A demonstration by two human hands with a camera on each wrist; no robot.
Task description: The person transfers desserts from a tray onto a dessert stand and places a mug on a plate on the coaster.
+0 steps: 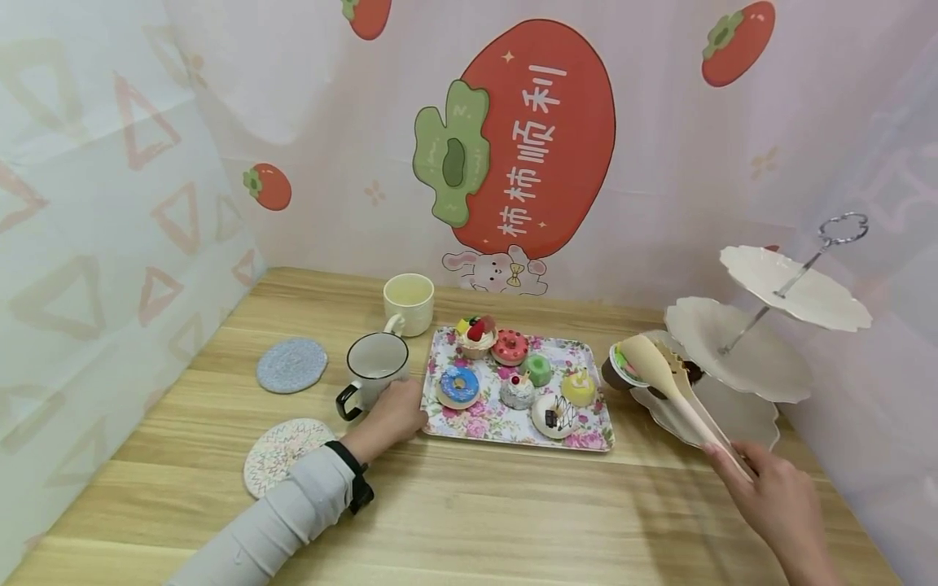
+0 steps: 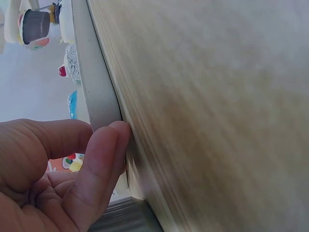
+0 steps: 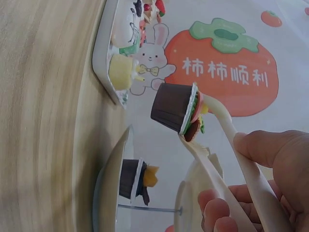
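Pale grey fabric sleeve [image 1: 274, 521], left arm, reaching in over the wood-grain bench [image 1: 454, 521], black wrist strap [image 1: 357, 480] at its cuff. Right hand [image 1: 778, 492], grip grasping one pair of long cream-coloured tongs [image 1: 662, 370] with spoon-shaped ends. Round cream coaster [image 1: 282, 452], multicoloured zigzag stitching, flat on the bench beside the sleeve. Left hand [image 1: 392, 411], grip pinching the rim of the tray at its left edge, near corner. Rectangular white tray [image 1: 479, 426], pink floral print, flat on the bench, bearing seven imitation sweets, among them a blue-iced doughnut [image 1: 448, 398], a white doughnut with dark drizzle [image 1: 545, 417] and a small yellow cake [image 1: 579, 389]. White mug [image 1: 375, 386] with black rim and black handle, just beside the left hand. Round blue-grey coaster [image 1: 291, 365], left of that mug. Dark brown cupcake [image 3: 171, 106] with green and pink topping, roughly upright between the tongs' ends, aloft between tray and stand. Three-tiered off-white stand [image 1: 773, 370], scalloped plates on a metal rod; second dark-cased cupcake [image 3: 128, 179] on its lowest plate. Plain cream mug [image 1: 412, 313], behind the black-rimmed one. Pale backdrop [image 1: 330, 106], printed with red persimmons, at the rear
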